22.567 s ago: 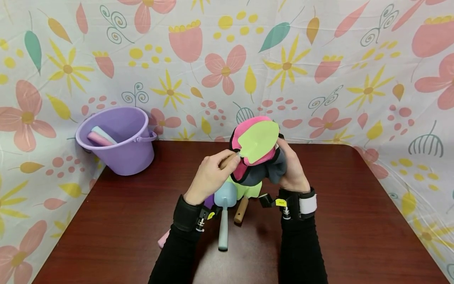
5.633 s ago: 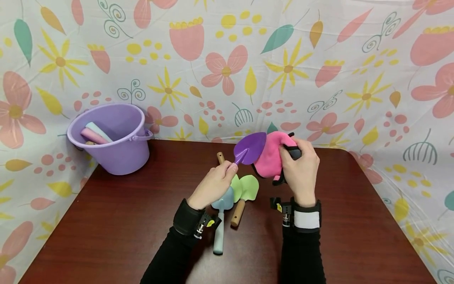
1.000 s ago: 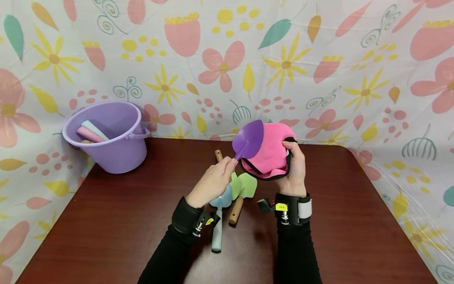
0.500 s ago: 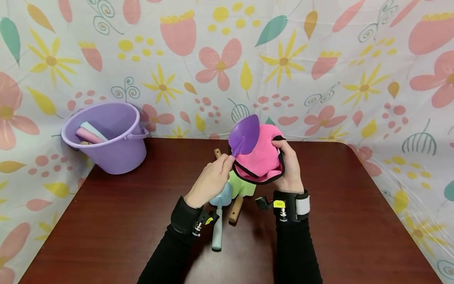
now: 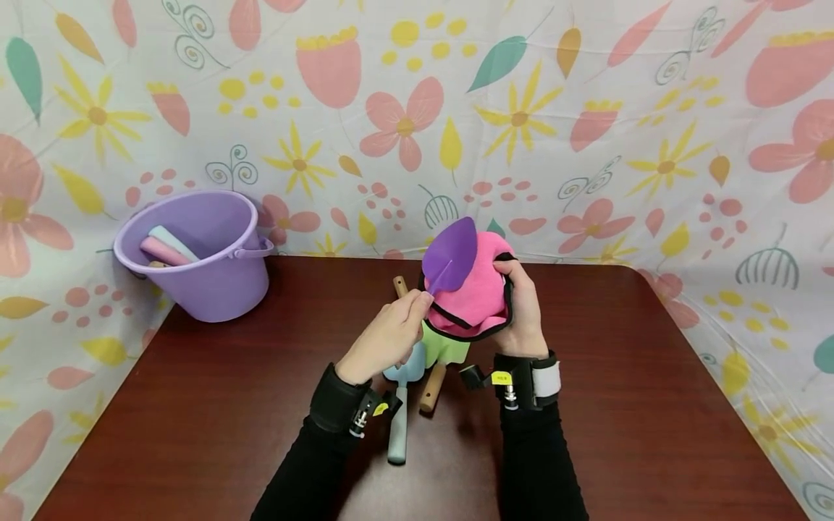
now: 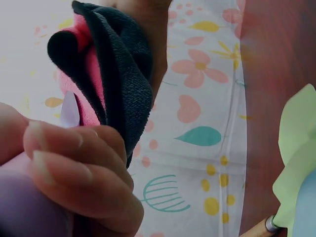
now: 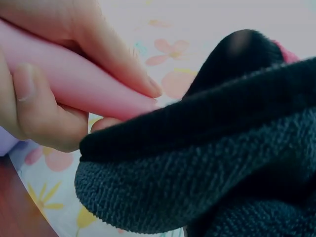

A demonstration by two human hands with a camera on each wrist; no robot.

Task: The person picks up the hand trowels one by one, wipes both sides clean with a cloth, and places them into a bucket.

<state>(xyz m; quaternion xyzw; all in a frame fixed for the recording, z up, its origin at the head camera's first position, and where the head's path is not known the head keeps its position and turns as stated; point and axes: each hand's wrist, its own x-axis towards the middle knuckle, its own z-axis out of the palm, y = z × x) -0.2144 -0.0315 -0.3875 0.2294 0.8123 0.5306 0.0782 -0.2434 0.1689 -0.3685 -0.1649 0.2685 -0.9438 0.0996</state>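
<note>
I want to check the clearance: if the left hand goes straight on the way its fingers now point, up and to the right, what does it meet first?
Most likely the pink cloth held by the right hand. The left hand grips the purple trowel, whose blade already lies against that cloth. Depth is hard to judge.

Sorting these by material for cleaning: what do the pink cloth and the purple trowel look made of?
The pink cloth looks like soft fleece or microfibre: fuzzy nap, dark edging, a grey knit-like back. The purple trowel looks like painted metal or plastic: thin, smooth, matte blade. Its handle is pinkish.
</note>
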